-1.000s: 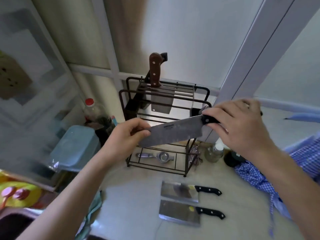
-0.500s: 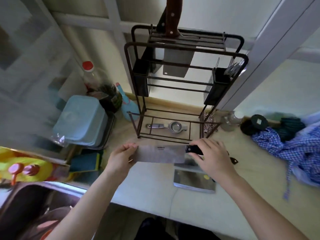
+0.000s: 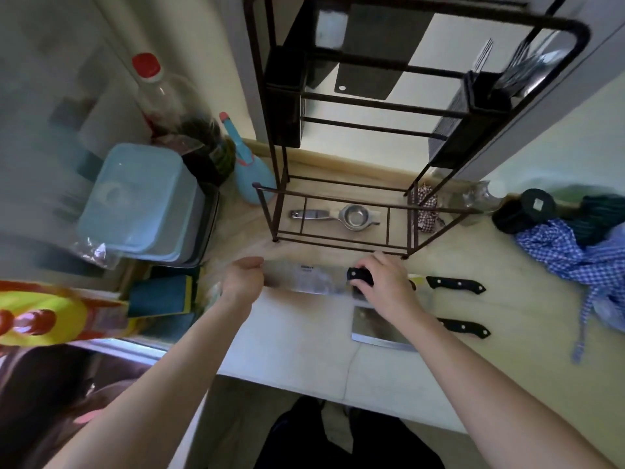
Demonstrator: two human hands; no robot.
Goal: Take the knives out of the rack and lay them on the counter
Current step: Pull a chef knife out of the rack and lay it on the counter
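So the wide steel cleaver with the black handle (image 3: 309, 281) has come right down from up by the rack a second ago to just over the pale worktop (image 3: 304, 336), in front of the dark wire knife rack (image 3: 341, 211). Our right hand (image 3: 389, 289) has its fingers wrapped round the handle, and our left hand (image 3: 241, 282) pinches the blade's far end. Looks like we're about to set it down as knife three, just beside the two black-handled cleavers (image 3: 455, 285) already lying flat. One dark blade (image 3: 368, 62) hangs in the rack's top, handle cut off by the frame, so we're not done. Motion blur means we can't tell whether the blade touches the worktop yet.
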